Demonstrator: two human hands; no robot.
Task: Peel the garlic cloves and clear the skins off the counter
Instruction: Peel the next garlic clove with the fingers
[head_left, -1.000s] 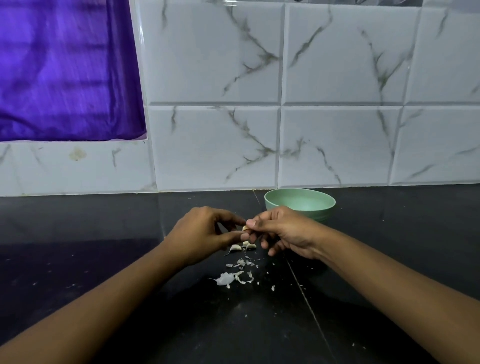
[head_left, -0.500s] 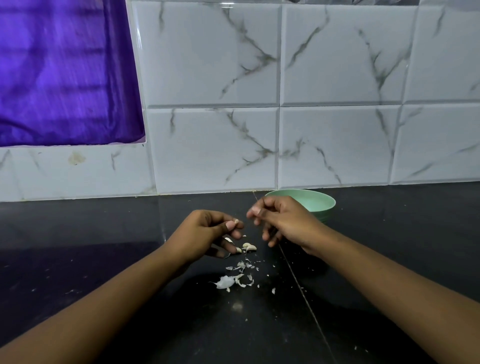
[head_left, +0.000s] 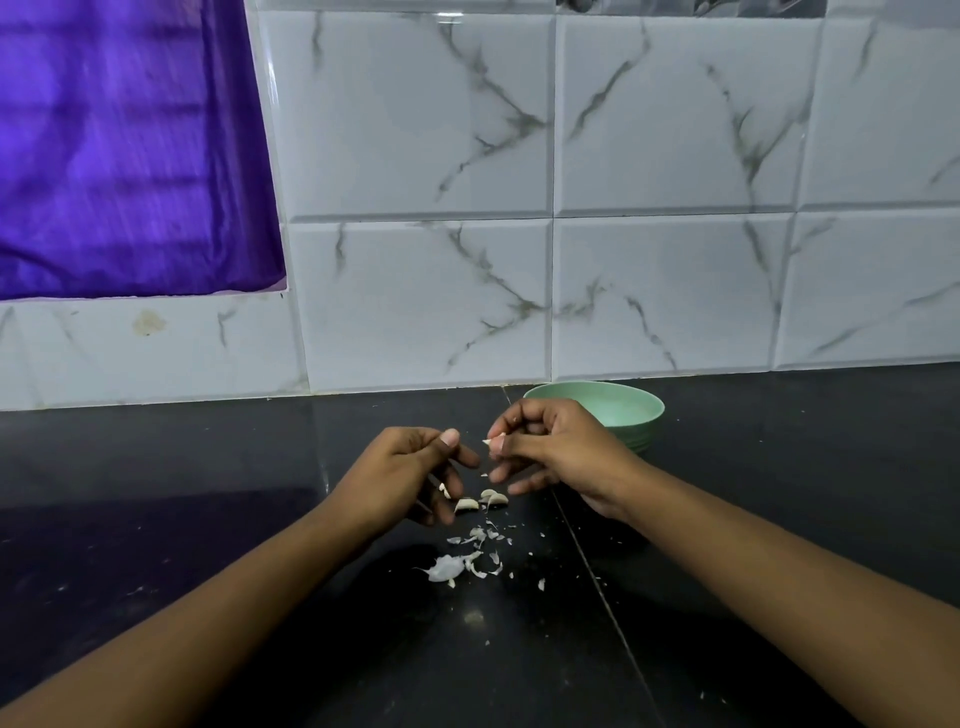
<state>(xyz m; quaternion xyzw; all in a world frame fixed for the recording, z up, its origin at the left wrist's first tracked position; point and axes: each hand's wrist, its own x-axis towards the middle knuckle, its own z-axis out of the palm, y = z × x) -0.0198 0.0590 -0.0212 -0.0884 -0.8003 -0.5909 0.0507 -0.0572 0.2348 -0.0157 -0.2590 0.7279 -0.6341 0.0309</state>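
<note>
Garlic clove (head_left: 491, 442) sits pinched in your right hand (head_left: 561, 457) — your left hand (head_left: 397, 473) curls beside it, thumb on forefinger, contents unclear; skins (head_left: 467, 556) litter the tabletop (head_left: 208, 519).

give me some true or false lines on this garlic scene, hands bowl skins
1. The right hand pinches a clove. True.
2. The bowl is red. False: it is green.
3. Skins lie loose on the counter. True.
4. The bowl sits at the counter's near edge. False: it stands by the tiled wall, behind the right hand.
</note>
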